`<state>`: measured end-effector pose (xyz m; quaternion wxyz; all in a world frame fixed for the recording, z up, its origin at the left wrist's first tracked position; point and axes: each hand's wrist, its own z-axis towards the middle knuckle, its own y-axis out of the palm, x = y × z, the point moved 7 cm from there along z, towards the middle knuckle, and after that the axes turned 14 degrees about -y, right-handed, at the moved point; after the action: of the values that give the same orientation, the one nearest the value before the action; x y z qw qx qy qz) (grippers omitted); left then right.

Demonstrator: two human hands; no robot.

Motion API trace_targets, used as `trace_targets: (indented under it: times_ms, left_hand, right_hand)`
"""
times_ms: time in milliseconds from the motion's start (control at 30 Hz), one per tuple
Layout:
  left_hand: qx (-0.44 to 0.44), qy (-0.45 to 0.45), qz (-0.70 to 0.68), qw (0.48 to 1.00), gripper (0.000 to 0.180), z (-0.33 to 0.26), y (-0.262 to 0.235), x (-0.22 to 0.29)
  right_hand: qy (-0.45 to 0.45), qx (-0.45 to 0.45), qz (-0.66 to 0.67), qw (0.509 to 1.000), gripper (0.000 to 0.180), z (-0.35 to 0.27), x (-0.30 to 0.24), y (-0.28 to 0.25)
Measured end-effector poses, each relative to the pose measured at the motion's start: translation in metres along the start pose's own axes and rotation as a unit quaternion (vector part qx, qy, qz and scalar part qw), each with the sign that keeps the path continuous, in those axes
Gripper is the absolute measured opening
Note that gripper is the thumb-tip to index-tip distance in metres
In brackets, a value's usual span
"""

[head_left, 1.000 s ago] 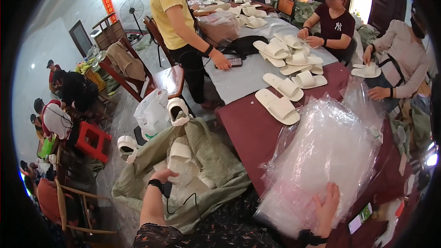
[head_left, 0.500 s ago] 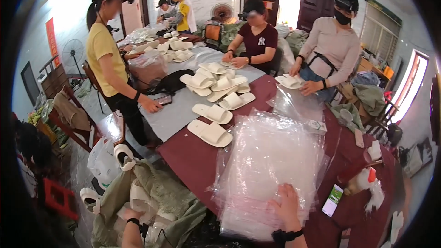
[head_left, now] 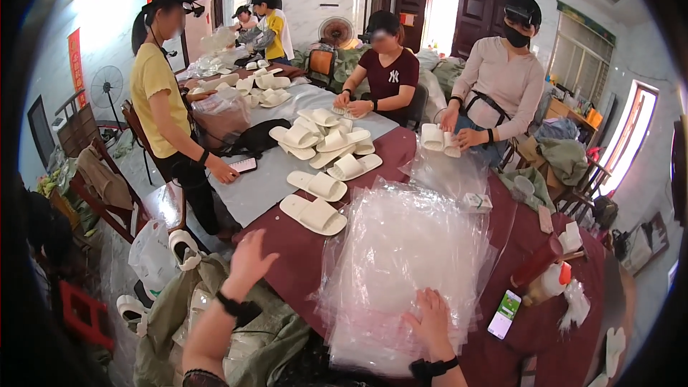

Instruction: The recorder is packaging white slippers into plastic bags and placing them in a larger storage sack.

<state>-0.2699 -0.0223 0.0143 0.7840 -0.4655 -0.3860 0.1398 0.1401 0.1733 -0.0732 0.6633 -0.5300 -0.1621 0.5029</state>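
Observation:
My left hand (head_left: 251,261) is raised over the near left edge of the maroon-covered table (head_left: 294,283), fingers stretched and apart, holding nothing. The closest white slide slipper (head_left: 313,215) lies a little beyond it, with a second slipper (head_left: 317,185) just behind. Farther back, several more form a loose slipper pile (head_left: 322,132). My right hand (head_left: 430,319) rests with spread fingers on the near right part of a stack of clear plastic bags (head_left: 401,258). Below my left forearm, an open green sack (head_left: 276,347) holds slippers, partly hidden by the arm.
A phone (head_left: 504,314), a red cylinder (head_left: 537,259) and a white bottle with a red cap (head_left: 552,281) lie to the right. Across the table a person handles a slipper pair (head_left: 441,140); others work farther back. A wooden chair (head_left: 118,204) stands at the left.
My left hand has come up out of the green sack and moved forward to the table edge. My right hand stays on the bags. The person at the right now holds the slippers upright.

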Motion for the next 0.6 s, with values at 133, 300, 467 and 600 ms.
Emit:
trace_targets:
  times_ms: [133, 300, 467, 600]
  left_hand:
    - [-0.008, -0.021, 0.162, 0.986, 0.070, 0.085, 0.087, 0.030]
    - [0.006, -0.083, 0.208, 0.975, 0.086, 0.189, 0.149, -0.046]
    - [-0.194, -0.037, 0.132, 0.971, 0.125, 0.226, 0.189, -0.032]
    - [-0.157, 0.048, 0.080, 0.983, 0.098, 0.237, 0.212, 0.013]
  right_hand:
    - [0.016, -0.014, -0.008, 1.000, 0.067, -0.002, 0.002, -0.003]
    - [0.003, -0.018, 0.004, 1.000, 0.068, -0.002, -0.001, 0.006]
    - [0.019, -0.044, -0.023, 0.999, 0.069, -0.001, -0.008, -0.003]
    - [-0.015, 0.016, -0.088, 0.996, 0.061, 0.000, -0.013, -0.019]
